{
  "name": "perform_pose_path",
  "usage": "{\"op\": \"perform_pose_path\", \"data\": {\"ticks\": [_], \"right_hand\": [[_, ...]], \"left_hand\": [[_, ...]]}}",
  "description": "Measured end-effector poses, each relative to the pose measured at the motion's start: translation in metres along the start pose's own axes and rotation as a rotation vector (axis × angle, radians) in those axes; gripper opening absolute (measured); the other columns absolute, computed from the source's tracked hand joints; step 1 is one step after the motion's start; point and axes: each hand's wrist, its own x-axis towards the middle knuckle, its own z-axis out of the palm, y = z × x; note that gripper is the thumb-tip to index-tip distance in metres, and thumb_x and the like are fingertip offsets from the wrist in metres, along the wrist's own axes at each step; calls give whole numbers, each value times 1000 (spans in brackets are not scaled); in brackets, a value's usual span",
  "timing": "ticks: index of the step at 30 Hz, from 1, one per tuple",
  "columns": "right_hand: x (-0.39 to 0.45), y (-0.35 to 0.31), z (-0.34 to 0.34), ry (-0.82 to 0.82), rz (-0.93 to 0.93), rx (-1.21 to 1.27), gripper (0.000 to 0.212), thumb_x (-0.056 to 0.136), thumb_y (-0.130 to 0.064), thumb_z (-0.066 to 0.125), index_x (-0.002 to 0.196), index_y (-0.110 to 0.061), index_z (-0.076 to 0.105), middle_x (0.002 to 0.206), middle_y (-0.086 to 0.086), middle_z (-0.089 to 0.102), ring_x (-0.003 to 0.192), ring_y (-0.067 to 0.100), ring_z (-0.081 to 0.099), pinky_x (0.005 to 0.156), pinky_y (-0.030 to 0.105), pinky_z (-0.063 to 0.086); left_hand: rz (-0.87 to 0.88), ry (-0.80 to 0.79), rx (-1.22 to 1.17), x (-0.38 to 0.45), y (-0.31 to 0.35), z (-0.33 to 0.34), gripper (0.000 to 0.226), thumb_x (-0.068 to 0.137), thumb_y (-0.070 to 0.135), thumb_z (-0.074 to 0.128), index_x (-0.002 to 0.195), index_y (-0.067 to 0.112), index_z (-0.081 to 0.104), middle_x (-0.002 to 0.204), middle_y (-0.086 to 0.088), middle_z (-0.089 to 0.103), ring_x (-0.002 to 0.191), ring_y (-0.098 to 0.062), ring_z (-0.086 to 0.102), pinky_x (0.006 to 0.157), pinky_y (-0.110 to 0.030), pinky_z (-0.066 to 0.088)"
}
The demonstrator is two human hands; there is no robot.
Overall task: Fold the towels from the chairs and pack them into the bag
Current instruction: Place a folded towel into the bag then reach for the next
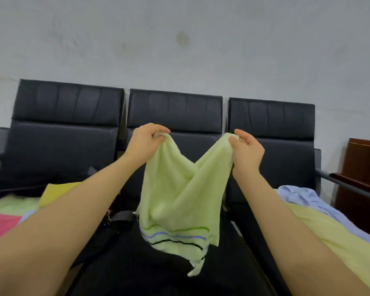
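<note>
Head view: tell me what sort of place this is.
Likely a waiting room or office lobby: a row of joined black chairs against a bare wall, with a wooden cabinet at the right.

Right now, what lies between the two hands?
In the head view, only the light green towel: left hand and right hand each pinch a top corner, and its edge sags in a V between them.

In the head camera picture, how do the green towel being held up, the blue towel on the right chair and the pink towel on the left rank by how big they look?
1. Green towel, gripped by the left hand and right hand.
2. Blue towel, partly covered by an arm.
3. Pink towel, cut off by the frame edge.
The last two are unsure.
</note>
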Motion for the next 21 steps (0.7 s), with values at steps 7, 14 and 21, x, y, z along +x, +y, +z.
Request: {"op": "perform_pose_path", "data": {"ticks": [7, 14, 21], "right_hand": [[1, -6, -6, 68, -61, 24, 22, 88, -2, 57, 105, -10, 69, 86, -2, 69, 68, 4, 64, 57, 11, 50], [10, 4, -18, 111, -39, 53, 32, 89, 2, 55, 117, -8, 64, 96, 0, 69, 78, 5, 65, 72, 16, 53], [13, 17, -25, 61, -102, -159, 49, 88, -2, 57, 135, -14, 51, 122, 2, 57, 111, 16, 55, 102, 36, 45]], "left_hand": [[-230, 374, -152, 11, -4, -17, 17, 94, 14, 51, 100, 19, 67, 92, 3, 63, 80, -13, 54, 71, -25, 42], [-427, 130, -358, 11, -25, -25, 47, 85, -8, 52, 129, 8, 58, 123, -6, 58, 87, -12, 59, 73, -24, 50], [-209, 57, 217, 8, -38, -27, 34, 94, 9, 52, 127, 8, 60, 127, -13, 59, 111, -27, 56, 86, -27, 42]]}}
